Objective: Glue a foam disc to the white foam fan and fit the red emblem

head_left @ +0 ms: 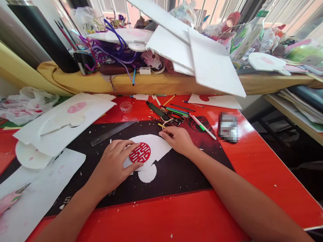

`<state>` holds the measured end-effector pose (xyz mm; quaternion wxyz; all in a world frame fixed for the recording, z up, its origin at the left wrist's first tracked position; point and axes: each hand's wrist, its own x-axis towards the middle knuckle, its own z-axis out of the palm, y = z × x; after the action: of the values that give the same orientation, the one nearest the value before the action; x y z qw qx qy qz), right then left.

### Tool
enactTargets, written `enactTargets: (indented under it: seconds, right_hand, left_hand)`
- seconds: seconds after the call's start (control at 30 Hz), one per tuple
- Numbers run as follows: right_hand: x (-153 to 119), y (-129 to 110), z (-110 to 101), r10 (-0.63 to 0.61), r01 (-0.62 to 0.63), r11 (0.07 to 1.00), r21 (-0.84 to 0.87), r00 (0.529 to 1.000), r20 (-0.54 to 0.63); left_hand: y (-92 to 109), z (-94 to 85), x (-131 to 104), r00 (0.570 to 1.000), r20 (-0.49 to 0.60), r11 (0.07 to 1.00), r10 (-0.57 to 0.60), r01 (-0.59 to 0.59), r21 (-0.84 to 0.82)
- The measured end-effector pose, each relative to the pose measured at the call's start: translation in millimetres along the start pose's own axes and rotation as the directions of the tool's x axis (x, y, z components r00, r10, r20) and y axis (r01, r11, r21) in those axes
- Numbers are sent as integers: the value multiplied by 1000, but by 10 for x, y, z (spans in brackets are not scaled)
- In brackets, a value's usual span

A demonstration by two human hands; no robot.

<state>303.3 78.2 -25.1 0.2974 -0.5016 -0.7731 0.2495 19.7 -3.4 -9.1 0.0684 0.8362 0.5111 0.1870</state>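
A white foam-board cutout with a curved top and a small rounded piece below it lies on the dark mat. On its left part sits a red round openwork cutout. My left hand reaches over the red cutout's left side, its fingers and thumb curved about the edge. At the board's upper right, my right hand has thumb and forefinger pinched together. What lies between those fingertips is hidden. A short yellow stick is just beyond them, beside the scissors.
A clear ruler lies on the mat. Beyond are pens, a glue bottle and a small clear dish. White boards are stacked at left, with pliers in front. A blurred object lies at right.
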Motion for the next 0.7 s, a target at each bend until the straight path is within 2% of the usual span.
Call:
enactTargets:
  seconds: [0.3, 0.7]
  right_hand:
    - [-17, -23, -13, -51, 50, 999, 21, 997, 58]
    - [-37, -39, 3, -91, 100, 986, -132, 993, 74]
  left_hand:
    - [-2, 49, 11, 998, 55, 1000, 1, -1, -13]
    - [40, 74, 33, 997, 79, 999, -5, 9, -52]
